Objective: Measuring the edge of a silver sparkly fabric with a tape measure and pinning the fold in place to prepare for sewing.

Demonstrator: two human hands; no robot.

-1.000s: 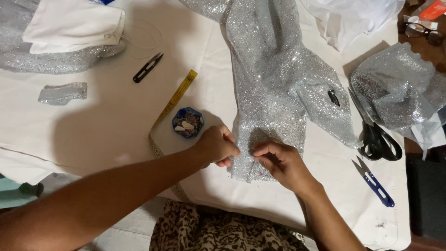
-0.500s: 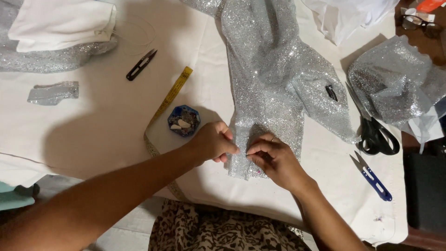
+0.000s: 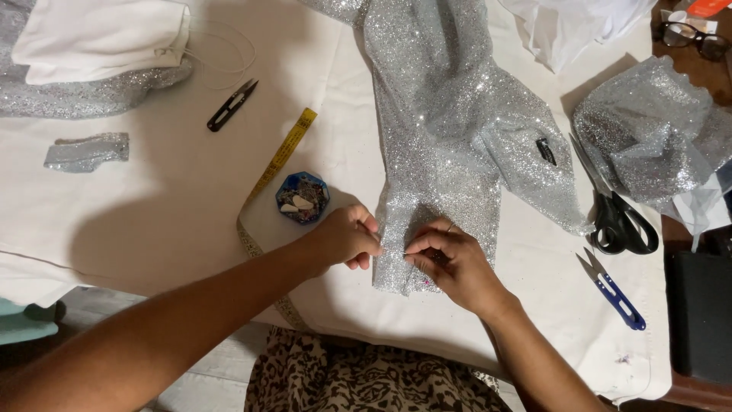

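A long piece of silver glitter fabric lies down the middle of the white-covered table. My left hand pinches its near left edge with closed fingers. My right hand rests on the fabric's near end, thumb and forefinger pinched on a thin pin that points left toward the other hand. A ring shows on one finger of my right hand. A small blue pin box sits just left of my left hand.
A yellow tape measure runs past the pin box. Black thread snips lie at upper left, black scissors and blue snips at right. More silver fabric, folded white cloth and glasses ring the table.
Both hands stay at the fabric's near end. My right hand's fingers have closed in toward my left hand along the edge.
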